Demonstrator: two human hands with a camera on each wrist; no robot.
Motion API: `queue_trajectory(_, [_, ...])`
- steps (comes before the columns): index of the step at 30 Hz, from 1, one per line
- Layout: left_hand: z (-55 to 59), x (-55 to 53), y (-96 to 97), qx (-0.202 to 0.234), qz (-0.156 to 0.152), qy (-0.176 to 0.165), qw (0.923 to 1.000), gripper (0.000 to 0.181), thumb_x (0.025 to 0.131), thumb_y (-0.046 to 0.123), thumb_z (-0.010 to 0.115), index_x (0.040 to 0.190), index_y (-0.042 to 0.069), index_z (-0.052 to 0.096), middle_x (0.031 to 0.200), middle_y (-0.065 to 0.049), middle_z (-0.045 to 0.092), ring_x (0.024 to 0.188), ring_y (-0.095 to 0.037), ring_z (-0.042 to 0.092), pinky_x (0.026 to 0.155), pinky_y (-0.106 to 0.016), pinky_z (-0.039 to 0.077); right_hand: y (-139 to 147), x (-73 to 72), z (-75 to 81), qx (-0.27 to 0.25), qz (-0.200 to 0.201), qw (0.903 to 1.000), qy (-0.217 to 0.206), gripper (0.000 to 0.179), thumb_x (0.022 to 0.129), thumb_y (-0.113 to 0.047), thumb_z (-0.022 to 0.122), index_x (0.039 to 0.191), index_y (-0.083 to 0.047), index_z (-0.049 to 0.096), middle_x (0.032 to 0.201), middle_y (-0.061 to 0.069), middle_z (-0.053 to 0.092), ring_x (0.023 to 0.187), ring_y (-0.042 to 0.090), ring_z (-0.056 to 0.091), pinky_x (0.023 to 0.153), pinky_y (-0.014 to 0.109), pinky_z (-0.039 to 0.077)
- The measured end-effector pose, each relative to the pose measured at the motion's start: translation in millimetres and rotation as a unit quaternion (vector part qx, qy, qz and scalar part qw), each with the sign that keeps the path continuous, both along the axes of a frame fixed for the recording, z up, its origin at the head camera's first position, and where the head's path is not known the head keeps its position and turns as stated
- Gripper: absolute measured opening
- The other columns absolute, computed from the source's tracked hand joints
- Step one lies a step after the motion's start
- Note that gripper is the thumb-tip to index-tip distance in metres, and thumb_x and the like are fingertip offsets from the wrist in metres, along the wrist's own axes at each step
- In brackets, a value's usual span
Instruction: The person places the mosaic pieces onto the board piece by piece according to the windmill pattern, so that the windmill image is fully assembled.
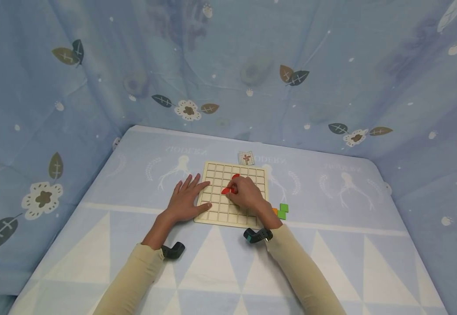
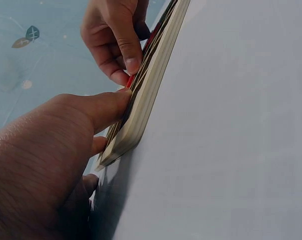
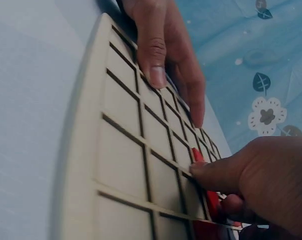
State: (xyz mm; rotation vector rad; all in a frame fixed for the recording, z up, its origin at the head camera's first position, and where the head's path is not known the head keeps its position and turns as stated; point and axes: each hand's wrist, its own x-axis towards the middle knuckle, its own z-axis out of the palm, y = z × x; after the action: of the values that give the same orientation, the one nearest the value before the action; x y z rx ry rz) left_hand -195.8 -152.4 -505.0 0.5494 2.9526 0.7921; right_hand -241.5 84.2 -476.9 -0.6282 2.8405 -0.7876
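Observation:
A light wooden grid board (image 1: 217, 216) lies on the table with red pieces on it. My right hand (image 1: 246, 194) is over the middle of the board, thumb and fingers bent around a red rounded piece (image 1: 226, 190) and pinching it at the squares. Just beyond these fingers shows another red piece (image 1: 235, 176), partly covered by the hand. My left hand (image 1: 186, 202) is spread flat at the board's left side, thumb and index finger resting on its edge. In the right wrist view, red (image 3: 212, 204) shows under the right hand (image 3: 266, 180).
Behind the board lies a small pattern card (image 1: 246, 158) with a red figure on a grid. Green tiles (image 1: 284, 208) and an orange tile (image 1: 275, 211) lie right of the board, near the right wrist. Patterned blue cloth (image 1: 228, 78) rises behind and at both sides.

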Motion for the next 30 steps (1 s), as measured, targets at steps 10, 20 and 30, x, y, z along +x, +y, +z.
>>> queue_trajectory(10, [-2.2, 1.0, -0.2, 0.006, -0.002, 0.003, 1.0000, 0.072, 0.091, 0.053, 0.061, 0.151, 0.019, 0.042, 0.161, -0.014, 0.018, 0.148, -0.034, 0.007, 0.115, -0.057, 0.003, -1, -4.0, 3.5, 0.031, 0.030, 0.9975, 0.056, 0.016, 0.082, -0.021, 0.080, 0.092, -0.013, 0.070, 0.089, -0.002, 0.063, 0.081, 0.017, 0.047, 0.077, 0.034, 0.044])
queue_trajectory(20, [-1.1, -0.1, 0.2, -0.001, 0.004, 0.002, 1.0000, 0.073, 0.090, 0.054, 0.061, 0.152, 0.020, 0.041, 0.161, -0.014, 0.017, 0.148, -0.034, 0.006, 0.115, -0.057, 0.003, -1, -2.4, 3.2, -0.121, 0.035, 0.9911, 0.041, 0.008, 0.093, -0.006, 0.068, 0.092, -0.008, 0.075, 0.083, -0.004, 0.065, 0.070, 0.014, 0.051, 0.063, 0.029, 0.043])
queue_trajectory(30, [-0.3, -0.1, 0.7, 0.001, 0.005, 0.002, 1.0000, 0.073, 0.091, 0.053, 0.061, 0.152, 0.020, 0.041, 0.161, -0.014, 0.018, 0.148, -0.034, 0.007, 0.115, -0.057, 0.004, -11, -12.9, -1.4, -0.063, 0.128, 0.9860, 0.085, 0.026, 0.094, 0.007, 0.056, 0.094, -0.008, 0.077, 0.090, 0.002, 0.067, 0.086, 0.019, 0.059, 0.086, 0.036, 0.046])
